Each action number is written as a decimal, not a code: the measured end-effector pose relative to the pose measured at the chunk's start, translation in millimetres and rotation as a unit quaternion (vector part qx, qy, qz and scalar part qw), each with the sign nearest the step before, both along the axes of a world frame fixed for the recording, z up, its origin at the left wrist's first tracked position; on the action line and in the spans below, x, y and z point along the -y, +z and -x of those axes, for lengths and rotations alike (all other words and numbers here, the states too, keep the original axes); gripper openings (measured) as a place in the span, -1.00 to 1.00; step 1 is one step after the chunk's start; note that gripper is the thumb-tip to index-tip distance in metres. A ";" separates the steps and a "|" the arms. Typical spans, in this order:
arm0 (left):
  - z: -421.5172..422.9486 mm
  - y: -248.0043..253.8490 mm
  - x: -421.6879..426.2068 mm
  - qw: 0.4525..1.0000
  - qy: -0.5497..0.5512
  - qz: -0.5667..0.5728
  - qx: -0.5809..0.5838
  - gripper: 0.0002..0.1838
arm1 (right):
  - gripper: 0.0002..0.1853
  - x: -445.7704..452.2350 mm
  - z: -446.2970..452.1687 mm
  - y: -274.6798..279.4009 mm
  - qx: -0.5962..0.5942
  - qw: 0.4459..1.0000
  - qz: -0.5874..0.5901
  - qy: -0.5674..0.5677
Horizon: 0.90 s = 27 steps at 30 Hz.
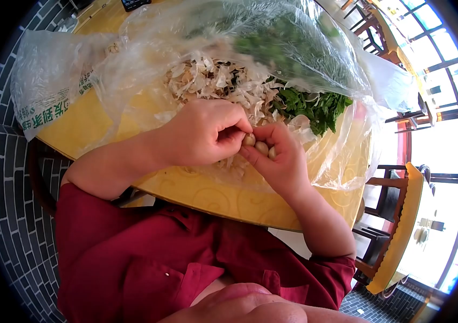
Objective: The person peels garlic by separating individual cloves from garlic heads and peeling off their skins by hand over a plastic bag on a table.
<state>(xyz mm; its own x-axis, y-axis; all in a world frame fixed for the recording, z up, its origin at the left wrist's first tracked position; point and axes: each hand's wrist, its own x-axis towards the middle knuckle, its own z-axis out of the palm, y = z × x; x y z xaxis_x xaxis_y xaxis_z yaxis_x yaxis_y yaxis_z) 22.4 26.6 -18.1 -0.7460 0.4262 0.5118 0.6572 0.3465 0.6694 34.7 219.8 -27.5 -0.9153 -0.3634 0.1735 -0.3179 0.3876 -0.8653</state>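
Two hands (202, 132) (283, 161) grasp apparently three garlic cloves (261, 148), one pinched between both.

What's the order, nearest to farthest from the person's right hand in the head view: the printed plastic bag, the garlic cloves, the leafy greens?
From the right hand:
1. Garlic cloves: held at its fingers.
2. Leafy greens: just beyond the hand, on the right of the table.
3. Printed plastic bag: over at the table's far left.
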 end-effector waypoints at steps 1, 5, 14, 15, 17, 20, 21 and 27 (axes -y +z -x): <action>-0.5 0.9 -0.2 1.000 0.006 0.001 0.010 -0.88 | -0.71 0.2 0.1 0.0 -0.007 1.000 0.001 -0.002; -0.7 0.0 -0.6 1.000 0.011 0.002 0.024 -0.89 | -0.73 0.8 1.0 1.0 -0.016 1.000 -0.002 0.000; -1.2 -4.8 -2.4 1.000 0.021 0.002 0.015 -0.86 | -0.75 -0.4 1.0 -1.4 0.026 0.999 0.029 0.008; -0.7 -5.8 -2.1 1.000 0.023 0.002 0.011 -0.86 | -0.75 -0.5 1.3 -2.0 0.028 0.999 0.036 0.011; -0.1 -6.1 -1.3 1.000 0.023 0.004 0.009 -0.86 | -0.74 -0.9 1.9 -3.2 0.034 0.998 0.042 0.016; -0.5 -3.5 -0.6 0.999 0.020 -0.002 0.033 -0.85 | -0.74 -2.0 2.1 -4.0 0.059 0.997 0.051 0.015; -1.8 -1.7 -0.7 0.998 0.021 -0.009 0.052 -0.85 | -0.74 -2.1 2.0 -3.8 0.074 0.995 0.060 0.014; -1.4 2.8 -2.6 0.997 0.002 -0.037 0.064 -0.84 | -0.73 -2.3 4.3 -1.7 0.039 0.999 0.037 0.004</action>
